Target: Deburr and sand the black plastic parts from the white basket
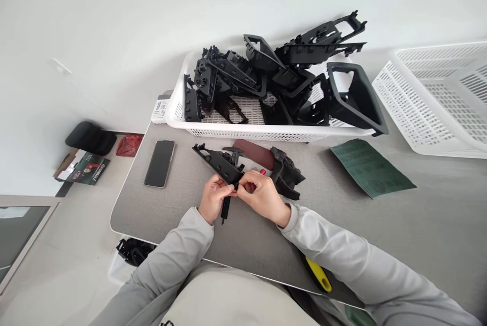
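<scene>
A long black plastic part (222,163) is held tilted above the grey table, its far end pointing up and left. My left hand (215,198) grips its near end from the left, fingers closed. My right hand (263,195) pinches the same end from the right, thumb and forefinger together at its corner. Below the hands a narrow black strip (225,209) points toward me; whether it joins the part is unclear. Behind the part lie a black caliper-like tool (233,152), a dark red strip (253,152) and a crumpled black piece (287,173).
A white basket (243,133) heaped with black plastic parts stands at the back, beside another white basket (429,145). A phone (160,163) lies left, a green sheet (373,168) right. A yellow handle (318,274) is at the front edge under my right forearm.
</scene>
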Demonstrator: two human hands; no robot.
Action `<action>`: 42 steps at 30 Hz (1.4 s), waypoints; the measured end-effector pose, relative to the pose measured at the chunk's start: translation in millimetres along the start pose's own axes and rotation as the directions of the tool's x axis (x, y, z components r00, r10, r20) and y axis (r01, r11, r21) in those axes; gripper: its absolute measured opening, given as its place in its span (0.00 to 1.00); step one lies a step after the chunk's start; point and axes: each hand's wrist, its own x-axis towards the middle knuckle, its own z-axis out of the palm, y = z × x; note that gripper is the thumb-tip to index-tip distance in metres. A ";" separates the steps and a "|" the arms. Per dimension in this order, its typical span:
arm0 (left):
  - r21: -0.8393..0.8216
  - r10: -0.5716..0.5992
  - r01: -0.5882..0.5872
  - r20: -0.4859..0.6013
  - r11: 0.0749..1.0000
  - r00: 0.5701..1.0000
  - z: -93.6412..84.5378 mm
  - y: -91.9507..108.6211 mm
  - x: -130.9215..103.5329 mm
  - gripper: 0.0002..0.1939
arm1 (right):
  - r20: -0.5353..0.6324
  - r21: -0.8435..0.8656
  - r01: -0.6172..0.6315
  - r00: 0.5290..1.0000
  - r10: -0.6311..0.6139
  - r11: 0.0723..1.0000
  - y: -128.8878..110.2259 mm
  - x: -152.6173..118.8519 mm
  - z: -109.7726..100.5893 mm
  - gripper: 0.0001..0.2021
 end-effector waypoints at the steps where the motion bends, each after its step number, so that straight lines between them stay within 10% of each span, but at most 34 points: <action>1: -0.006 -0.007 0.007 0.001 1.000 1.000 0.0 0.5 -0.2 0.16 | 0.001 0.002 -0.005 1.000 0.005 1.000 -0.5 0.3 0.0 0.11; 14: -0.046 -0.034 0.032 -0.041 0.998 0.999 3.0 8.6 -2.5 0.17 | -0.074 0.072 -0.145 0.986 0.150 0.987 -5.5 6.5 -11.8 0.07; 25: -0.098 -0.029 0.026 -0.032 0.995 0.999 3.8 12.9 -5.1 0.18 | 0.151 0.003 -0.032 0.988 0.031 0.999 -17.1 10.5 -36.3 0.08; 32: -0.116 -0.023 0.022 -0.010 0.993 1.000 0.4 16.2 -3.5 0.16 | -0.119 -0.089 -0.033 0.993 0.022 0.996 -5.2 17.6 -42.9 0.06; 36: -0.129 -0.062 0.064 0.016 0.990 0.998 1.9 17.0 -4.7 0.16 | 0.169 0.179 -0.238 0.963 0.208 0.955 9.7 20.5 -39.8 0.20; 42: -0.233 -0.016 0.016 0.004 0.972 1.000 3.8 20.0 -5.5 0.18 | 0.443 0.335 -0.252 0.893 0.085 0.908 7.9 16.1 -34.9 0.22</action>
